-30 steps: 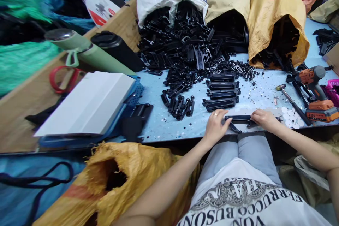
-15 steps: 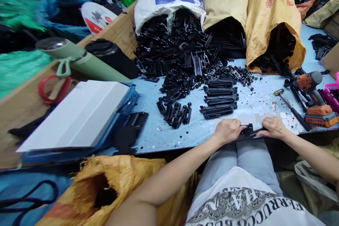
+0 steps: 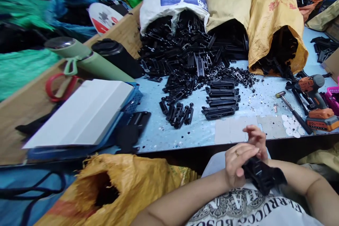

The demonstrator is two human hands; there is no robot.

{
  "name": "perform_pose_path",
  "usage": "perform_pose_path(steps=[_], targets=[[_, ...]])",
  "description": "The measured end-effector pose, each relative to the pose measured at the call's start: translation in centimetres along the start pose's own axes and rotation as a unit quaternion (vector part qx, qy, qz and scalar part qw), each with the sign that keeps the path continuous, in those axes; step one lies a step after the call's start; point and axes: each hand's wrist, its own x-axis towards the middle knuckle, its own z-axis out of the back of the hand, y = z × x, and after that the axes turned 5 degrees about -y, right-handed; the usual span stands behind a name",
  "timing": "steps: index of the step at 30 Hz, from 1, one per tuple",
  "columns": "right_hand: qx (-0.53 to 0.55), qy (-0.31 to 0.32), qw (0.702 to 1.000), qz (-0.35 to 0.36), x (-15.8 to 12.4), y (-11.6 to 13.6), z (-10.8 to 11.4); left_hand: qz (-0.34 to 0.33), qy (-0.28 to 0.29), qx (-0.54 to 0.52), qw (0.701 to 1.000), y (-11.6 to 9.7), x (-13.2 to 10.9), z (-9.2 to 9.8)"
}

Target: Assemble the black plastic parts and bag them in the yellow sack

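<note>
My left hand [image 3: 238, 164], with a ring on one finger, grips a black plastic bracket-like part [image 3: 263, 176] close to my shirt. The part looks folded and is blurred at its right end. Behind it, my right hand [image 3: 256, 139] is raised with its fingers bent and apart; its palm is partly hidden by my left hand and the part. On the table in front lie stacked black plastic arms [image 3: 221, 104] and a group of small black links [image 3: 177, 114]. Pale flat pads [image 3: 229, 130] line the table's front edge.
A hammer [image 3: 293, 111] and an orange cordless drill [image 3: 317, 102] lie at the right. Black parts spill from a white sack [image 3: 150, 7] and a yellow sack [image 3: 275, 1]. At the left are a white card [image 3: 82, 113], scissors [image 3: 53, 88] and a green bottle [image 3: 97, 61].
Both hands have moved from the table edge back toward my body, bringing the black part with the left. The right hand's fingers have come off the part and spread.
</note>
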Motion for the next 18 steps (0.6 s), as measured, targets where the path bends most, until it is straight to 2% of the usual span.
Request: perform_pose_path(steps=[1,3,5,7,10,12,15,16,18], targets=[[-0.028,-0.023,0.999,-0.006,0.2,-0.7,-0.6,-0.016,0.017,0.028,0.999,0.8,-0.3,0.1],[-0.078,-0.016,0.997,0.015,1.8,-1.9,-0.7,-0.016,0.058,0.111,0.992,3.2,-0.7,1.1],[-0.144,0.004,0.989,0.042,4.3,-2.8,1.1,0.033,0.111,0.220,0.969,6.0,-0.4,2.9],[-0.227,-0.016,0.973,0.042,7.0,-3.5,4.6,0.091,0.166,0.321,0.928,8.8,0.4,4.9],[-0.342,-0.080,0.935,0.047,10.5,-3.7,11.6,0.104,0.185,0.435,0.875,11.4,1.7,6.7],[-0.427,-0.103,0.897,0.055,12.2,-3.4,16.4,0.094,0.170,0.490,0.850,11.8,2.4,6.4],[-0.490,-0.184,0.852,0.026,13.9,-2.5,22.6,0.103,0.154,0.525,0.831,11.4,3.2,4.6],[-0.505,-0.194,0.841,0.008,14.5,-2.2,24.3,0.111,0.150,0.528,0.828,11.3,3.4,4.0],[-0.544,-0.165,0.822,-0.037,15.6,-2.0,26.8,0.129,0.143,0.532,0.825,11.4,3.6,3.5]])
